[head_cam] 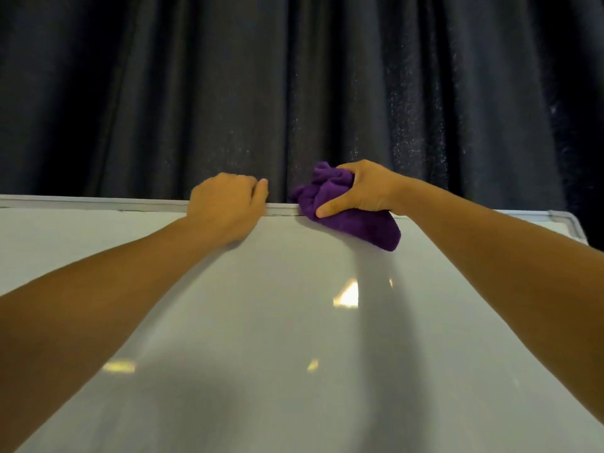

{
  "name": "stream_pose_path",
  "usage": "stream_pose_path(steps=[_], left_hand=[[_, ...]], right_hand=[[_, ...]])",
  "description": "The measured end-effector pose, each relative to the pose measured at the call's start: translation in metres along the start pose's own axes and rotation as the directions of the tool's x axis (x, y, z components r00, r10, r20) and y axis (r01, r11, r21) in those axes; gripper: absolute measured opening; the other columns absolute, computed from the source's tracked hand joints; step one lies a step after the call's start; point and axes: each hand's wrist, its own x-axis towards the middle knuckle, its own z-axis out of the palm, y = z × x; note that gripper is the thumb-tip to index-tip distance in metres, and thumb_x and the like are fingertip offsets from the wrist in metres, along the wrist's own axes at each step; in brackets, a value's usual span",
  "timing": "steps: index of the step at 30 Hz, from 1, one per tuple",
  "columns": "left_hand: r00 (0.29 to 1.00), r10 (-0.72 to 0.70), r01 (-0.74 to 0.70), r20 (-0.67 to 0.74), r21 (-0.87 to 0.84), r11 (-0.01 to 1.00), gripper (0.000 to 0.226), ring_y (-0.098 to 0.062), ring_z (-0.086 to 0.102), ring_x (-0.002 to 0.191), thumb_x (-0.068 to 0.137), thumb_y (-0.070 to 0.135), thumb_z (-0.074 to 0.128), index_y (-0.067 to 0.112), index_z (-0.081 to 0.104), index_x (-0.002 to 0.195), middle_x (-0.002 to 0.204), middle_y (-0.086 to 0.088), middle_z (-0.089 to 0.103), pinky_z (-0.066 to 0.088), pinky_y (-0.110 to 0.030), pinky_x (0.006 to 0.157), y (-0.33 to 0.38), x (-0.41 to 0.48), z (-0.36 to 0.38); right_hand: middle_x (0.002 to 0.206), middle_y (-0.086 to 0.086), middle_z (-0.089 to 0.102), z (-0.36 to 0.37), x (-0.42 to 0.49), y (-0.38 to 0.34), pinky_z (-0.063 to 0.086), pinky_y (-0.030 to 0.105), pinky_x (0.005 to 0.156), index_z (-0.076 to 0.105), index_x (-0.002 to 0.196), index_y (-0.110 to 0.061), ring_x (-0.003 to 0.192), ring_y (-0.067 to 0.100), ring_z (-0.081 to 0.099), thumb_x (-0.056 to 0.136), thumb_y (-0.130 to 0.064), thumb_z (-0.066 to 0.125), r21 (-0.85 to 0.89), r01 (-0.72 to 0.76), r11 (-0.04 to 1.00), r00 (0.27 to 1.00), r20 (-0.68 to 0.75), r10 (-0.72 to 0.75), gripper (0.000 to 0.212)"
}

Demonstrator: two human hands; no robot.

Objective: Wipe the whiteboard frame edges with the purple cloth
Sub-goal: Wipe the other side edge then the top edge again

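A large whiteboard fills the lower half of the view, with a silver frame top edge running left to right. My left hand grips over that top edge near the middle, fingers curled behind it. Just to its right, my right hand clutches the bunched purple cloth and presses it on the top edge. Part of the cloth hangs down over the board's white face. The frame's rounded top right corner shows beyond my right forearm.
A dark pleated curtain hangs close behind the board and fills the upper half of the view. Ceiling lights reflect as bright patches on the glossy board surface.
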Motion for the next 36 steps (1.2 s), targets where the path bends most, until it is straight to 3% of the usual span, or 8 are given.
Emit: stream_pose_path(steps=[5, 9, 11, 15, 19, 26, 32, 36], left_hand=[[0.989, 0.058, -0.046, 0.134, -0.095, 0.994, 0.044, -0.028, 0.042, 0.062, 0.092, 0.044, 0.029, 0.017, 0.063, 0.085, 0.086, -0.014, 0.064, 0.035, -0.036, 0.059, 0.065, 0.013, 0.017], [0.98, 0.064, -0.053, 0.187, -0.062, 0.997, 0.052, -0.027, 0.041, 0.06, 0.092, 0.052, 0.026, 0.015, 0.063, 0.085, 0.087, -0.015, 0.064, 0.034, -0.036, 0.058, 0.097, 0.016, 0.031], [0.982, 0.071, -0.055, 0.173, -0.095, 0.994, 0.055, -0.029, 0.042, 0.063, 0.092, 0.052, 0.026, 0.013, 0.064, 0.088, 0.09, -0.018, 0.065, 0.033, -0.037, 0.059, 0.118, 0.018, 0.038], [0.979, 0.086, -0.062, 0.185, -0.13, 0.99, 0.053, -0.032, 0.048, 0.067, 0.093, 0.048, 0.026, 0.012, 0.064, 0.092, 0.093, -0.018, 0.065, 0.034, -0.037, 0.062, 0.16, 0.026, 0.048], [0.992, 0.092, -0.085, 0.091, -0.08, 0.993, 0.058, -0.027, 0.043, 0.061, 0.092, 0.053, 0.025, 0.012, 0.065, 0.086, 0.082, -0.015, 0.064, 0.035, -0.036, 0.058, 0.187, 0.025, 0.06], [0.977, 0.205, -0.205, 0.056, -0.002, 0.979, 0.052, -0.025, 0.043, 0.058, 0.093, 0.05, 0.03, 0.014, 0.065, 0.079, 0.064, -0.007, 0.049, 0.032, -0.034, 0.054, 0.24, 0.024, 0.069], [0.948, 0.317, -0.318, 0.023, 0.014, 0.948, 0.048, -0.033, 0.06, 0.069, 0.095, 0.044, 0.03, 0.013, 0.064, 0.079, 0.077, -0.013, 0.067, 0.038, -0.04, 0.072, 0.288, 0.024, 0.076], [0.954, 0.296, -0.295, 0.042, -0.035, 0.955, 0.05, -0.031, 0.054, 0.063, 0.096, 0.043, 0.029, 0.011, 0.063, 0.079, 0.075, -0.013, 0.065, 0.036, -0.035, 0.059, 0.306, 0.023, 0.082]], right_hand=[[0.077, -0.01, 0.076, -0.009, -0.007, 0.02, 0.057, 0.024, 0.053, 0.069, 0.09, -0.032, 0.07, 0.013, 0.073, 0.05, -0.041, 0.092, 0.337, 0.049, 0.94, 0.968, -0.247, 0.038, 0.048], [0.088, -0.009, 0.072, -0.031, -0.025, 0.043, 0.057, 0.026, 0.061, 0.067, 0.1, -0.031, 0.076, 0.012, 0.068, 0.052, -0.044, 0.091, -0.082, -0.025, 0.996, 0.993, -0.114, 0.015, 0.055], [0.091, -0.011, 0.068, -0.04, -0.031, 0.053, 0.053, 0.022, 0.061, 0.064, 0.103, -0.032, 0.08, 0.011, 0.064, 0.055, -0.046, 0.089, -0.19, -0.04, 0.981, 0.994, -0.105, 0.02, 0.056], [0.083, -0.019, 0.064, -0.061, -0.043, 0.07, 0.045, 0.016, 0.056, 0.063, 0.093, -0.039, 0.075, 0.002, 0.059, 0.053, -0.049, 0.089, -0.276, -0.058, 0.959, 0.987, -0.162, 0.013, 0.049], [0.081, -0.02, 0.063, -0.084, -0.058, 0.097, 0.04, 0.015, 0.054, 0.06, 0.082, -0.042, 0.072, 0.001, 0.057, 0.051, -0.052, 0.088, -0.31, -0.098, 0.946, 0.978, -0.207, 0.033, 0.043], [0.081, -0.02, 0.06, -0.114, -0.083, 0.144, 0.039, 0.017, 0.058, 0.061, 0.095, -0.037, 0.072, 0.0, 0.053, 0.054, -0.051, 0.087, -0.353, -0.128, 0.927, 0.951, -0.308, 0.014, 0.051], [0.083, -0.015, 0.062, -0.147, -0.105, 0.174, 0.042, 0.024, 0.066, 0.064, 0.101, -0.031, 0.071, 0.005, 0.054, 0.057, -0.045, 0.088, -0.397, -0.216, 0.892, 0.929, -0.364, 0.063, 0.052], [0.08, -0.015, 0.059, -0.16, -0.116, 0.187, 0.043, 0.027, 0.068, 0.063, 0.095, -0.025, 0.076, 0.013, 0.056, 0.057, -0.043, 0.089, -0.452, -0.272, 0.849, 0.909, -0.412, 0.072, 0.049]])
